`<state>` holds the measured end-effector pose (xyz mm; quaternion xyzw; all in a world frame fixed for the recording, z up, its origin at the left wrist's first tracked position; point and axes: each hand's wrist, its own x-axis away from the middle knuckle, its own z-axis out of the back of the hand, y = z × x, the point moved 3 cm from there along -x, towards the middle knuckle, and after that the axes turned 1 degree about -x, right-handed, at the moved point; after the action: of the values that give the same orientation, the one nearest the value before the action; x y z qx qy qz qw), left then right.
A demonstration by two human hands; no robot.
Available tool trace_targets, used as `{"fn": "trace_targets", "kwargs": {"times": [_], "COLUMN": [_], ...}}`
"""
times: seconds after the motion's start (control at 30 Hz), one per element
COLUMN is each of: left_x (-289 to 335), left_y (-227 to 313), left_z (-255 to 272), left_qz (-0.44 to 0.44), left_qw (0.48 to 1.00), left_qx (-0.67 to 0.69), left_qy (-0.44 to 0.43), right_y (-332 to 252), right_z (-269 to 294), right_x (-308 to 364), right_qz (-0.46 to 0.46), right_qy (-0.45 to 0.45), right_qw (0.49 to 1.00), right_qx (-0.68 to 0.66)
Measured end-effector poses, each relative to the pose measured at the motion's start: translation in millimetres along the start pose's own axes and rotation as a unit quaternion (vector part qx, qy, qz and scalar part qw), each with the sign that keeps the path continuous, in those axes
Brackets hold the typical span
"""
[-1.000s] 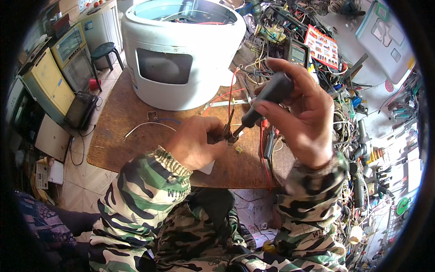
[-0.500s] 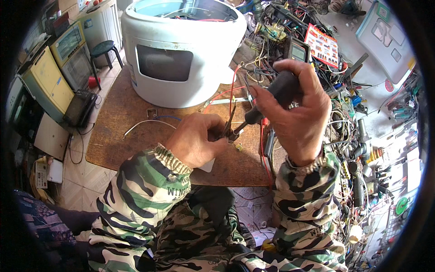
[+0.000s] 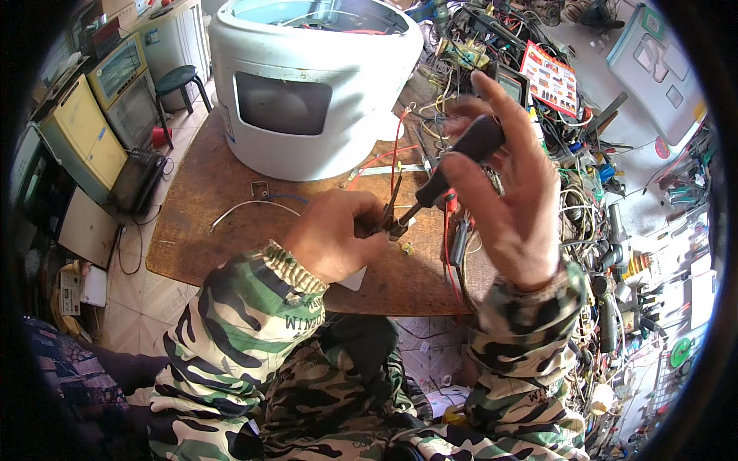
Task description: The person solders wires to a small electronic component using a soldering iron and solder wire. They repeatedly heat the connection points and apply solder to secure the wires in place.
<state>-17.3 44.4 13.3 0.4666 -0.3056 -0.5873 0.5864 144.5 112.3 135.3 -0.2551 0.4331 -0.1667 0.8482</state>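
Screwdriver (image 3: 435, 187) slants above the worktop (image 3: 196, 211) in the head view, shaft reaching a small dark part (image 3: 396, 228) pinched between fingers of the left hand (image 3: 332, 237). Fingers of the right hand (image 3: 523, 188) spread loosely around the handle (image 3: 478, 139); how firmly, I cannot tell.

The left sleeve (image 3: 231, 311) at eight o'clock and right sleeve (image 3: 523, 346) at four are camouflage in green, black and cream, with dark lettering. Gathered beige cuffs (image 3: 294, 267) finish them. Camouflage trousers (image 3: 327, 407) show at six.
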Motion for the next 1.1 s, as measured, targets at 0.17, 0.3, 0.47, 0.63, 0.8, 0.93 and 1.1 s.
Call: {"fn": "trace_targets", "kwargs": {"times": [0.17, 0.3, 0.47, 0.63, 0.8, 0.93, 1.1], "left_x": [7, 2, 5, 4, 1, 2, 5], "left_y": [-1, -4, -3, 1, 1, -4, -5], "left_z": [6, 0, 2, 4, 1, 2, 2], "left_qz": [-0.01, 0.0, 0.004, -0.005, -0.015, 0.0, -0.01], "left_qw": [1.0, 1.0, 1.0, 1.0, 1.0, 1.0, 0.999], "left_qx": [-0.013, 0.027, 0.026, 0.0, 0.006, -0.005, 0.029], "left_qy": [0.022, 0.01, 0.009, 0.015, 0.012, 0.005, 0.021], "right_y": [-6, -5, -4, -6, 2, -2, -6], "right_z": [6, -4, 3, -3, 0, 5, 4], "right_x": [-6, 2, -3, -2, 2, -3, -6], "right_qz": [-0.07, 0.004, -0.038, -0.059, -0.043, -0.059, -0.051], "right_qy": [-0.064, 0.023, -0.086, -0.043, -0.079, -0.101, -0.094], "right_qw": [0.993, 0.991, 0.978, 0.991, 0.978, 0.986, 0.99], "right_qx": [-0.071, 0.135, -0.188, 0.109, -0.187, -0.122, -0.087]}}
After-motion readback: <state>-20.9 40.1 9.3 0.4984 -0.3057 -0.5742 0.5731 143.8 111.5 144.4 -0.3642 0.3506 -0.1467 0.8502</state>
